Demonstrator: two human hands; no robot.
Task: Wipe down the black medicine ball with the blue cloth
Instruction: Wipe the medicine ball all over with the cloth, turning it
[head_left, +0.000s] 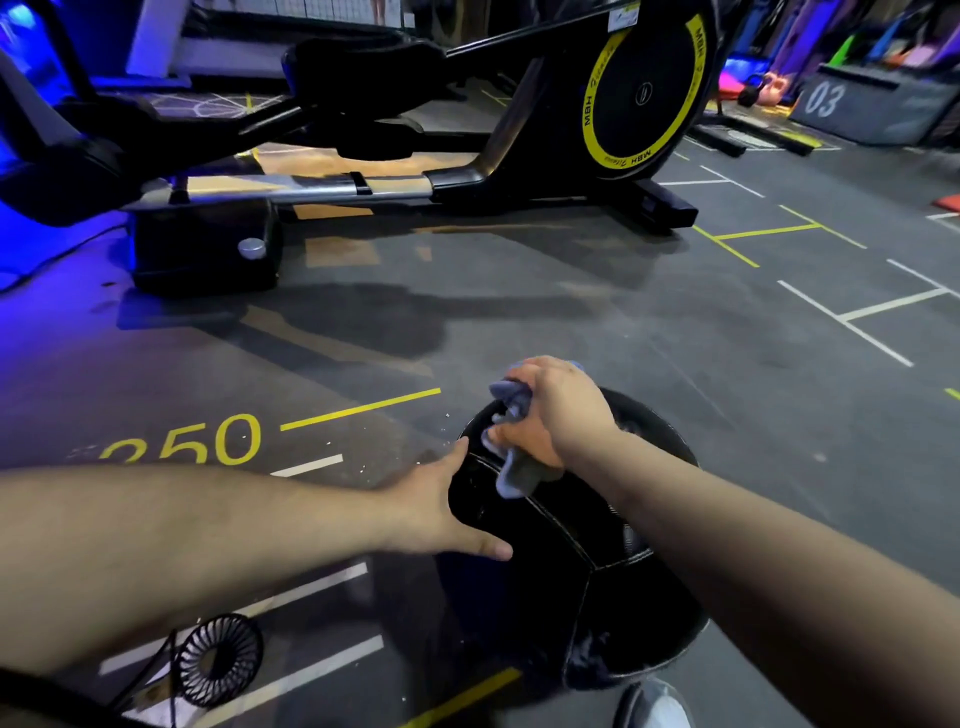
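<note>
The black medicine ball (561, 566) sits on the grey gym floor in the lower middle of the head view. My right hand (550, 410) grips the bunched blue cloth (511, 473) and holds it against the ball's far top side. My left hand (441, 509) lies flat against the ball's left side, fingers straight and spread. Both forearms reach in from the bottom edges and cover part of the ball.
A black and yellow elliptical trainer (467, 135) stands across the floor ahead. A small black fan (221, 660) lies at the lower left. Kettlebells (761, 88) and a grey box marked 03 (872, 104) sit at the far right. A white shoe tip (657, 706) shows below the ball.
</note>
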